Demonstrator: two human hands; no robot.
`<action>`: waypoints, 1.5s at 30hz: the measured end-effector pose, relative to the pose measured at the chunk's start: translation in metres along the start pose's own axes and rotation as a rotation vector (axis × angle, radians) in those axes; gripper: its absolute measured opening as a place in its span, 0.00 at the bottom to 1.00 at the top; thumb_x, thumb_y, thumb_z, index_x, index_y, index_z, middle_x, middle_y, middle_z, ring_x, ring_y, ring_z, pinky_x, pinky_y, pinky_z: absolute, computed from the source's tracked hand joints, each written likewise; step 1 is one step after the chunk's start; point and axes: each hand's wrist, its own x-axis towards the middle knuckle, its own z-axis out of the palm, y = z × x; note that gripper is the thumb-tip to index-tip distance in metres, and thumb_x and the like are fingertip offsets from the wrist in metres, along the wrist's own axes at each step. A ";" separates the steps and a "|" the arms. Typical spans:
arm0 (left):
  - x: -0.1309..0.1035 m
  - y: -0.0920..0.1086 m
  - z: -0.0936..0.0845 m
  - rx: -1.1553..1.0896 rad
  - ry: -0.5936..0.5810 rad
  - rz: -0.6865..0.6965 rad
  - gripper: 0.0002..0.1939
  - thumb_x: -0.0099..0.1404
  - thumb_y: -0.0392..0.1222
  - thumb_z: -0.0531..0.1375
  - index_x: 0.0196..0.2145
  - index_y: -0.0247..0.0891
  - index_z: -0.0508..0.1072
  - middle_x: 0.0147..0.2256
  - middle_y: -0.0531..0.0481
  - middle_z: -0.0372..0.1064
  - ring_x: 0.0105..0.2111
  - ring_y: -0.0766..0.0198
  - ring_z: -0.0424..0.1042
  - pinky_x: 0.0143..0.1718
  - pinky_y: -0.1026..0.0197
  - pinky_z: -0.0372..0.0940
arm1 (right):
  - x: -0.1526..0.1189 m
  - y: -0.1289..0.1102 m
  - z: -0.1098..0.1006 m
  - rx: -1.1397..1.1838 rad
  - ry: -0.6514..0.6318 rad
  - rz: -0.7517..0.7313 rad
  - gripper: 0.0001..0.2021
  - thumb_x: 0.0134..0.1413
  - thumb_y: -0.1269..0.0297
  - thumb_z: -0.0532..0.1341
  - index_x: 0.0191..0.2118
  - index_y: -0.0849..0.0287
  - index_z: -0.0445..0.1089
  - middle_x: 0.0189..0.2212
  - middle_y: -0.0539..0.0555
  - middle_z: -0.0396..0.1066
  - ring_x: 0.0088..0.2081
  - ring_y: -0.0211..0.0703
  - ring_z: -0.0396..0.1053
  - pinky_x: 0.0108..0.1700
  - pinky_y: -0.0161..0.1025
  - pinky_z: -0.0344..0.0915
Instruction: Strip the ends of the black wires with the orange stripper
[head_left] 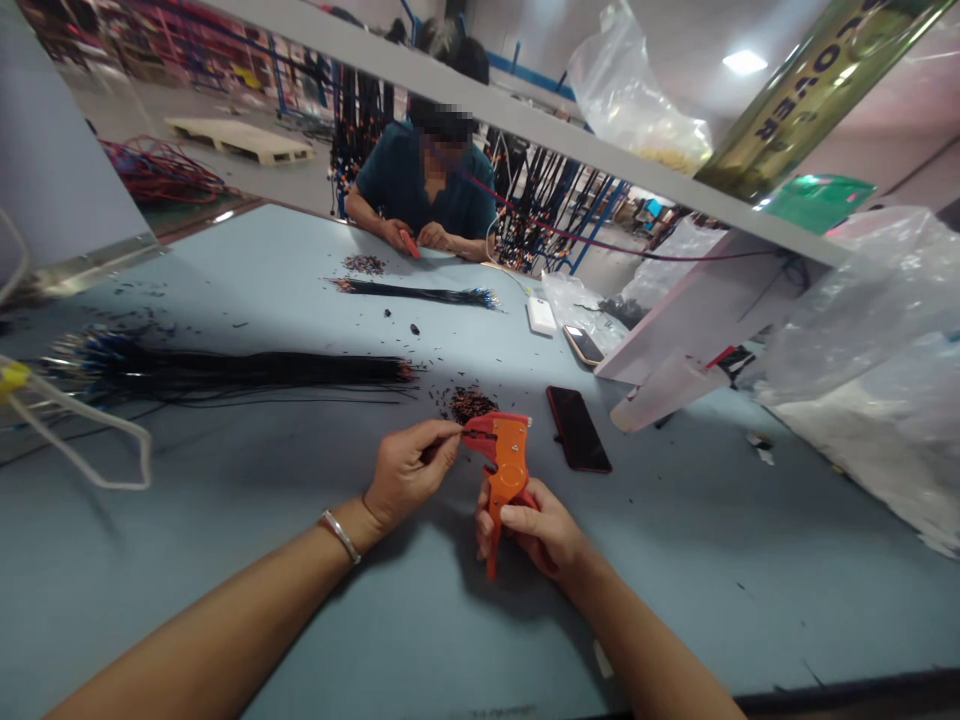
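My right hand (pixel 532 525) is wrapped around the handles of an orange and red wire stripper (pixel 511 465), its jaws pointing left. At those jaws, the thumb and fingers of my left hand (pixel 412 468) are pinched on a thin wire, of which only a short dark bit shows at the fingertips. Just behind the tool lies a small heap of cut wire insulation scraps (pixel 471 403). A thick bundle of black wires (pixel 262 368) stretches across the table on the left, with its reddish tips nearest my left hand.
Across the table (pixel 337 630) a person (pixel 427 190) holds a red tool near another wire bundle (pixel 420 292) and a scrap pile (pixel 364 264). Right of the stripper lies a dark phone (pixel 579 428). A white bent frame (pixel 112 470) stands left; plastic bags (pixel 862 400) lie right.
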 end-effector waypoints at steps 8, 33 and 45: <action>-0.001 -0.001 0.000 0.022 -0.009 -0.022 0.08 0.63 0.36 0.57 0.32 0.33 0.77 0.25 0.50 0.76 0.21 0.71 0.68 0.25 0.71 0.63 | 0.000 0.002 0.003 -0.013 0.071 -0.005 0.17 0.45 0.56 0.69 0.35 0.63 0.67 0.22 0.48 0.66 0.21 0.37 0.68 0.23 0.35 0.67; -0.001 -0.005 0.001 0.037 0.000 0.064 0.06 0.63 0.34 0.58 0.33 0.34 0.76 0.25 0.52 0.75 0.21 0.72 0.69 0.26 0.72 0.63 | 0.001 0.004 -0.002 -0.094 0.093 -0.012 0.18 0.46 0.53 0.68 0.31 0.63 0.65 0.19 0.48 0.66 0.17 0.35 0.65 0.19 0.32 0.64; 0.000 -0.004 0.001 0.088 -0.015 0.059 0.07 0.63 0.34 0.57 0.32 0.34 0.76 0.22 0.53 0.73 0.19 0.73 0.66 0.24 0.72 0.61 | 0.003 0.010 -0.001 -0.089 0.132 -0.031 0.18 0.47 0.52 0.67 0.29 0.61 0.63 0.17 0.46 0.64 0.15 0.33 0.63 0.15 0.30 0.61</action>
